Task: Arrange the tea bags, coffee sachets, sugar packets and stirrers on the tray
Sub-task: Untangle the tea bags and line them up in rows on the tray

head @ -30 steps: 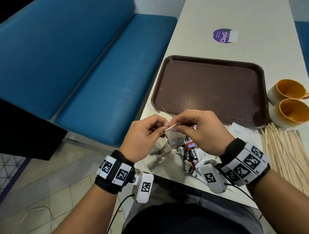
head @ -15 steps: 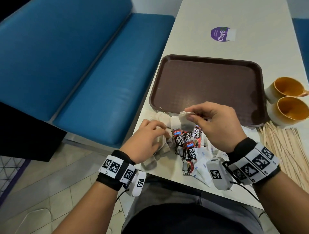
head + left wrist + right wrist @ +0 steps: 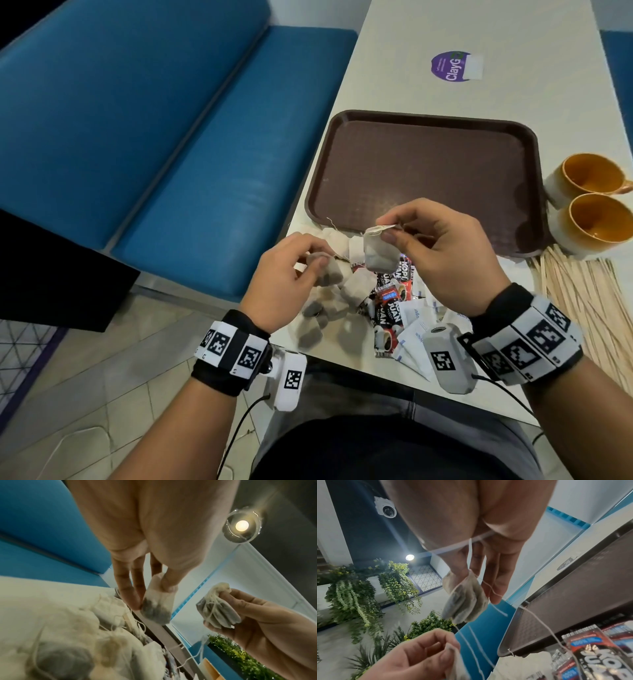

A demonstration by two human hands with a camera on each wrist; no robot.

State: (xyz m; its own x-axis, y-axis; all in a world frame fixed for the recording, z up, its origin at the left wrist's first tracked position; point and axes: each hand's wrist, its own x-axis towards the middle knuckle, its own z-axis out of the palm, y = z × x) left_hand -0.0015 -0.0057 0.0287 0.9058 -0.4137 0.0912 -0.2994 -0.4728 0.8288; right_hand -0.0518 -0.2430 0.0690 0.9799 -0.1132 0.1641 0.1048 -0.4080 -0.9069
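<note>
Since a moment ago the left hand [image 3: 287,274] has pinched up a second tea bag [image 3: 157,608], while the right hand [image 3: 445,246] keeps its grip on its tea bag [image 3: 380,253].

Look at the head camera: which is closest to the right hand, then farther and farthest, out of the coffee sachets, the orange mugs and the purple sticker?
From the right hand:
1. Coffee sachets, just below its fingers, toward the person.
2. Orange mugs, off to its right, beside the tray.
3. Purple sticker, far up the table.

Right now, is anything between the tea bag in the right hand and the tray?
Nothing visible blocks it. The right hand pinches the tea bag just before the near rim of the tray, whose surface is bare. Its string trails down toward the pile.
</note>
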